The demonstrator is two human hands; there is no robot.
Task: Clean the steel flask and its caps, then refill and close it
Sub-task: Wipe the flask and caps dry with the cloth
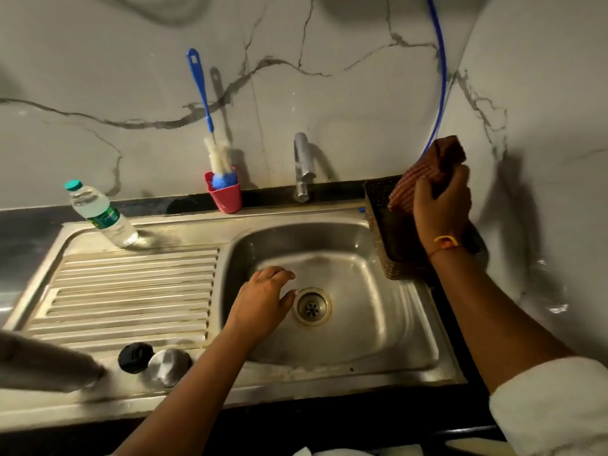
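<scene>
From the head view, the right hand [441,205] grips a bunched red-brown checked cloth [424,172] above a dark woven basket [378,232]. The left hand [263,301] hovers with relaxed fingers over the stainless steel sink [411,324]. The blurred grey steel flask [49,363] is at the sink's front-left edge, near a round black cap [135,357] and a domed steel cap [167,366].

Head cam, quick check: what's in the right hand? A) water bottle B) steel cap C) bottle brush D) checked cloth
D: the right hand grips the brown checked cloth above the basket, while the bottle brush stands in the red cup.
</scene>
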